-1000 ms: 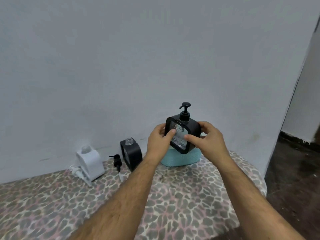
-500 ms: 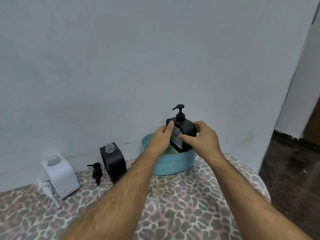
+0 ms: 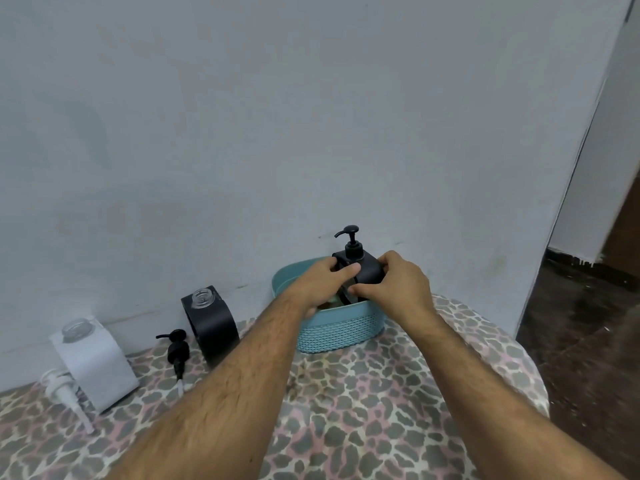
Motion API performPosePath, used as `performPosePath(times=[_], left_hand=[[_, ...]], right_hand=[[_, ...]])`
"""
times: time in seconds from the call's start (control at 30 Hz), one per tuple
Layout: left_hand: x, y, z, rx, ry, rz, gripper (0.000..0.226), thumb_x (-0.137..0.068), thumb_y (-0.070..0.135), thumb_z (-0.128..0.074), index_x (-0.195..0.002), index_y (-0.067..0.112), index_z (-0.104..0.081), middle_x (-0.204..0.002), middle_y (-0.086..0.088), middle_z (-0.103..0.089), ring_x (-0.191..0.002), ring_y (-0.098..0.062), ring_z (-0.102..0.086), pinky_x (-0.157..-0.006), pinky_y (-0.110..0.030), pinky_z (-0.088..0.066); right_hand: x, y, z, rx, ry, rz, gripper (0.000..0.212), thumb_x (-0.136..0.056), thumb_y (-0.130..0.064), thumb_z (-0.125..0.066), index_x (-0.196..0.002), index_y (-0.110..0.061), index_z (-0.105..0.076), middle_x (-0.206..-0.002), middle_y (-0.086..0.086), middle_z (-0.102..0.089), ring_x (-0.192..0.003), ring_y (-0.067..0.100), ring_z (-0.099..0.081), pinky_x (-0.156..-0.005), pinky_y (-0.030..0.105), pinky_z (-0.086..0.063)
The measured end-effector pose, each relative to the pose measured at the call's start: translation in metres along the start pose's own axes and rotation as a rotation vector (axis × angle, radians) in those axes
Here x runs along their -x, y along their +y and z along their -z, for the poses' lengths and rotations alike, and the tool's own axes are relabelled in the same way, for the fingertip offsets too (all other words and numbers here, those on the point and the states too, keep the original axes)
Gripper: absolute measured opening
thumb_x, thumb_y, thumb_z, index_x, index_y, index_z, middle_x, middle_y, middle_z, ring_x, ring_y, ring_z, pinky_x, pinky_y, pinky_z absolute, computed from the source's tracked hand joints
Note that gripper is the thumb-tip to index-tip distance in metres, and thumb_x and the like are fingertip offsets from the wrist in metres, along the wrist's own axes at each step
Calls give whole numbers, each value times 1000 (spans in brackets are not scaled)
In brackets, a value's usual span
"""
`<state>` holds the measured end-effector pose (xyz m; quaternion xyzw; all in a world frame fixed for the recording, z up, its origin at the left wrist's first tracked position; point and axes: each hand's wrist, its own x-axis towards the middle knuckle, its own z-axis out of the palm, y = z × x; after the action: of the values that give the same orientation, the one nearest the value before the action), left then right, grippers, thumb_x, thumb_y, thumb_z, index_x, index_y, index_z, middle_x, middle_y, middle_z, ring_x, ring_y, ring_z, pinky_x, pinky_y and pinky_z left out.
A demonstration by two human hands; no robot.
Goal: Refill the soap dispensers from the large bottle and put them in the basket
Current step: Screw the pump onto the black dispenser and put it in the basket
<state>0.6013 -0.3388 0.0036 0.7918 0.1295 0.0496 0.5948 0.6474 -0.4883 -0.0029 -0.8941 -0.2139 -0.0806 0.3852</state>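
My left hand (image 3: pixel 325 282) and right hand (image 3: pixel 394 284) both clamped in a grip round the black pump dispenser (image 3: pixel 358 268), its base down inside the teal basket (image 3: pixel 341 329) on the leopard-print table (image 3: pixel 381 393), uncapped black dispenser (image 3: pixel 211 322) and white dispenser (image 3: pixel 95 365) standing well to the left

Inside the basket (image 3: pixel 341 329), the dispenser (image 3: pixel 367 271) has its lower body hidden by the rim and both hands; the basket's contents cannot be told.

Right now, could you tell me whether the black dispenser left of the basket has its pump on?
Off. The black dispenser shows a bare open neck, and a black pump lies on the table beside it.
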Motion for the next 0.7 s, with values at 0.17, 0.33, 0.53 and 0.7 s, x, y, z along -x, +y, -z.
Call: performPosePath(times=[0.17,0.33,0.53,0.7], left_hand=[[-3,-4,2,11,-9,47,34,-95,31,-63,-124,13,-61,-111,-6,-73,-101,-23,-70,-90,-37,-56],[0,-3,-1,-23,23,52,29,-96,29,-62,-120,12,-63,-109,-6,-73,-96,-19,-70,-62,-19,-50],[1,-6,-6,-204,81,-24,57,-72,51,-73,-122,25,-64,-114,5,-70,-106,-15,-66,-95,-44,-54],[7,-1,-9,-276,40,-11,38,-94,42,-59,-127,23,-59,-117,3,-68,-107,-16,-64,-100,-41,-49]], right_hand=[[-3,-2,-1,114,-40,36,58,-61,-59,-81,-100,-22,-59,-90,-4,-67,-90,19,-60,-77,36,-49],[-6,-4,3,173,-107,38,42,-66,-55,-82,-78,-27,-52,-77,-4,-60,-92,24,-58,-67,32,-42],[-7,-1,7,164,-107,92,29,-78,-42,-79,-102,-27,-73,-91,-3,-60,-101,21,-48,-78,35,-45],[-8,6,6,80,-114,43,22,-84,-30,-75,-106,-27,-77,-97,-1,-72,-90,18,-61,-74,31,-47]])
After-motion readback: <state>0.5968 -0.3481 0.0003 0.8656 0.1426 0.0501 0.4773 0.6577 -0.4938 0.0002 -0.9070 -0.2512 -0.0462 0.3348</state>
